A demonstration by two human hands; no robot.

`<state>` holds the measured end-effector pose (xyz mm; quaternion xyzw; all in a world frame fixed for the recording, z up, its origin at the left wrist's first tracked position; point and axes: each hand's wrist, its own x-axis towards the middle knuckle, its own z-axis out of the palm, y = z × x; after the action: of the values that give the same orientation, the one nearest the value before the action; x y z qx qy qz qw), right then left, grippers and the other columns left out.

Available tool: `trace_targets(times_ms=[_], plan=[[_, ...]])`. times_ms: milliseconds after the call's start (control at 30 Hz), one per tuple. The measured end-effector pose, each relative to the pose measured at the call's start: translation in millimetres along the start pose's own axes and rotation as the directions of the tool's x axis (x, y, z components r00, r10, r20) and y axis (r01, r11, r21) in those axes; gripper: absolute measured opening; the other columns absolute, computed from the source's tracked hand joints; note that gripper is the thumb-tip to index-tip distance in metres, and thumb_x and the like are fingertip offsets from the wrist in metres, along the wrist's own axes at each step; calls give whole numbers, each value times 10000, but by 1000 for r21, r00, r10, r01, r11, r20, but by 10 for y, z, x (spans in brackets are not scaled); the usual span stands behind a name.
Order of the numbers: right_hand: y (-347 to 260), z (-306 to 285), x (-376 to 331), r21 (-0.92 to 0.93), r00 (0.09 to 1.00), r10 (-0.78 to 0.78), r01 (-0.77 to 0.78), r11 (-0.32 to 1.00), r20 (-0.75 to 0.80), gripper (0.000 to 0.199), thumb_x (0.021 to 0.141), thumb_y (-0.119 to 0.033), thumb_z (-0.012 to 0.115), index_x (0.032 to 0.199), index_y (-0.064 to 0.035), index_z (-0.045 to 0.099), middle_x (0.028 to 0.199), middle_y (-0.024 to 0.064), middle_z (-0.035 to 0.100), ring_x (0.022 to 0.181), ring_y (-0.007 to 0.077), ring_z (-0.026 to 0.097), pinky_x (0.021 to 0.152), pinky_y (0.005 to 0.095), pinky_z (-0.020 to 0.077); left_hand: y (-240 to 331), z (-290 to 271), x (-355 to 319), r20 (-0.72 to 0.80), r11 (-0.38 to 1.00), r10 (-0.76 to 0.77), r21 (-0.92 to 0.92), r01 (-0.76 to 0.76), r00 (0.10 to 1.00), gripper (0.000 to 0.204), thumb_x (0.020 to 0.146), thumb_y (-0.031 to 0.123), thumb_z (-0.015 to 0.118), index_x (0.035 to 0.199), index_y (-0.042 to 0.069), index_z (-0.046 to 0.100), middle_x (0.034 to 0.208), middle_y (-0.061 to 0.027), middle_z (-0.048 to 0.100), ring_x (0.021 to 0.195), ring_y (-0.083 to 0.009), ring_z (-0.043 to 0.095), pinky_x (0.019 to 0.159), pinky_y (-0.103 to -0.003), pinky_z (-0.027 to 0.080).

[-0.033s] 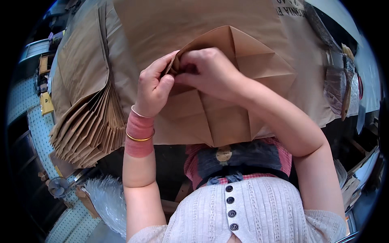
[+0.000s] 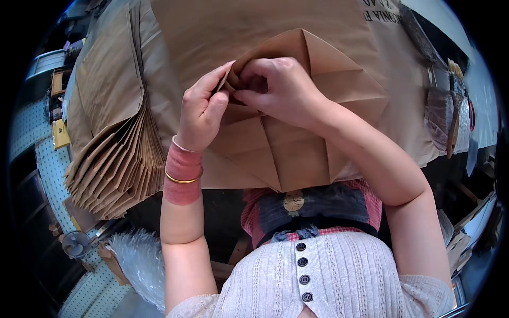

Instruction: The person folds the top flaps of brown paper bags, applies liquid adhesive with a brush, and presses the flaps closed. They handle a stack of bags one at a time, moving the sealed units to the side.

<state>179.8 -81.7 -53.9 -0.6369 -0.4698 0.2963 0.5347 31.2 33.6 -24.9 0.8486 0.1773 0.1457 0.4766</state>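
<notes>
A large brown paper bag (image 2: 297, 148) lies in front of me, its end opened into creased, folded panels. On its left corner, my left hand (image 2: 201, 108) pinches the paper between thumb and fingers. My right hand (image 2: 278, 87) reaches in from the right with curled fingers, thumb and forefinger closed on the folded paper at that same corner. The fingertips of both hands are close together there, and the right ones are partly hidden by the paper. A raised flap (image 2: 328, 55) stands up behind my right hand.
At the left, a thick fanned stack of brown paper bags (image 2: 119, 164) hangs over the table edge. More brown paper (image 2: 254, 21) covers the table beneath. On the right edge lie a brush (image 2: 455, 69) and plastic-wrapped bundles (image 2: 439, 114). Clear plastic (image 2: 139, 265) and a small fan (image 2: 76, 244) sit lower left.
My right hand has shifted slightly up and to the right, its fingertips drawing a little away from my left hand. The raised flap stands slightly higher.
</notes>
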Motion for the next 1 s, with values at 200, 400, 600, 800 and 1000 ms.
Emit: trace_targets(times_ms=[200, 400, 600, 800, 1000], plan=[[-2, 188, 6, -60, 987, -99, 92, 994, -124, 162, 773, -177, 713, 777, -19, 674, 734, 150, 667, 685, 321, 655, 617, 379, 523, 52, 50, 44, -120, 936, 135, 342, -87, 983, 303, 859, 12, 528, 1136, -25, 645, 985, -200, 682, 867, -278, 683, 791, -331, 530], [-50, 104, -61, -12, 999, 26, -27, 1000, -31, 162, 791, -156, 704, 784, 0, 662, 739, 177, 652, 680, 335, 643, 617, 397, 500, 98, -13, 77, -134, 967, 100, 245, -65, 986, 170, 852, 3, 584, 985, -2, 690, 875, -165, 696, 747, -280, 683, 679, -349, 544], [-110, 69, -98, -146, 994, 97, -90, 985, 42, 186, 796, -174, 700, 777, 3, 646, 711, 185, 638, 670, 343, 636, 608, 411, 492, 54, -105, 101, -143, 954, 111, 292, -65, 983, 124, 880, 11, 598, 975, -18, 673, 848, -161, 687, 735, -253, 677, 673, -310, 528], [-194, 119, -178, -520, 883, -377, 190, 833, -281, 201, 735, -217, 752, 816, -76, 635, 835, 76, 645, 741, 286, 632, 580, 406, 477, 98, -73, 114, -137, 989, 34, 146, -14, 990, 112, 908, 50, 586, 951, -29, 653, 779, -164, 663, 683, -255, 647, 646, -327, 505], [-416, -24, -17, -737, 869, -490, 289, 611, -65, 241, 683, -271, 767, 792, -113, 623, 823, 12, 565, 891, 217, 545, 840, 362, 391, 146, -78, 102, -138, 984, 57, 176, -32, 989, 127, 910, 90, 591, 932, -18, 653, 792, -174, 666, 703, -314, 654, 640, -359, 508]])
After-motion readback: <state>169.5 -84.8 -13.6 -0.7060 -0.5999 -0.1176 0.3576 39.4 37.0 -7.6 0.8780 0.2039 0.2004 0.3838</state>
